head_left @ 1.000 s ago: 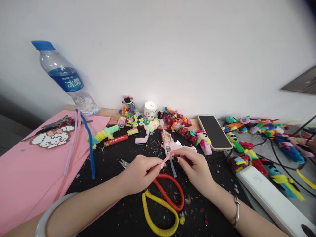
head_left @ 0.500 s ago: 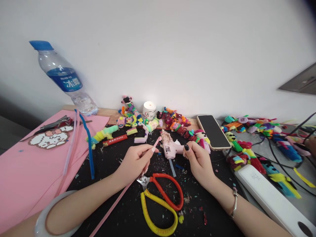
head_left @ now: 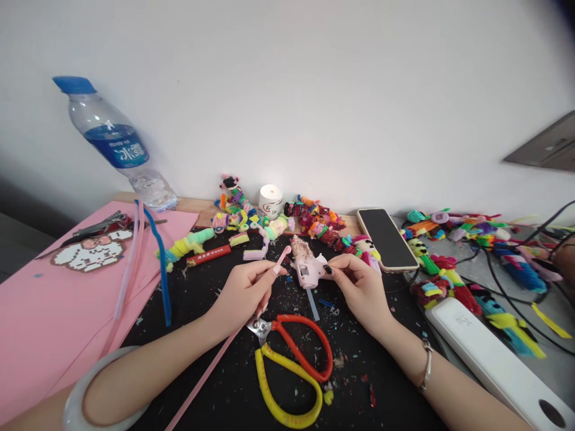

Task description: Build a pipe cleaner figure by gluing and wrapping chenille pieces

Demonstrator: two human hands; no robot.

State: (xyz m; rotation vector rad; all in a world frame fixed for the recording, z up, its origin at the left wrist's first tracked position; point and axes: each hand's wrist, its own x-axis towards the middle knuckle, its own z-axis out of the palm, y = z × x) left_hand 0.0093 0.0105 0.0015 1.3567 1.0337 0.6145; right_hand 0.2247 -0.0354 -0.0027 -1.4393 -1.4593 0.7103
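Over the black mat, we pinch a long pink fuzzy pipe cleaner (head_left: 251,320) in our left hand (head_left: 245,293), tip raised toward the small pink plastic glue gun (head_left: 309,269) that our right hand (head_left: 359,287) grips steady.

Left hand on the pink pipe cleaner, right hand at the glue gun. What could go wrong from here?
1. The right hand sits at the glue gun; if it is hot, fingers or the pink pipe cleaner in the left hand could touch the crusted nozzle.
2. The scissors lie under both wrists; a forearm could catch them.
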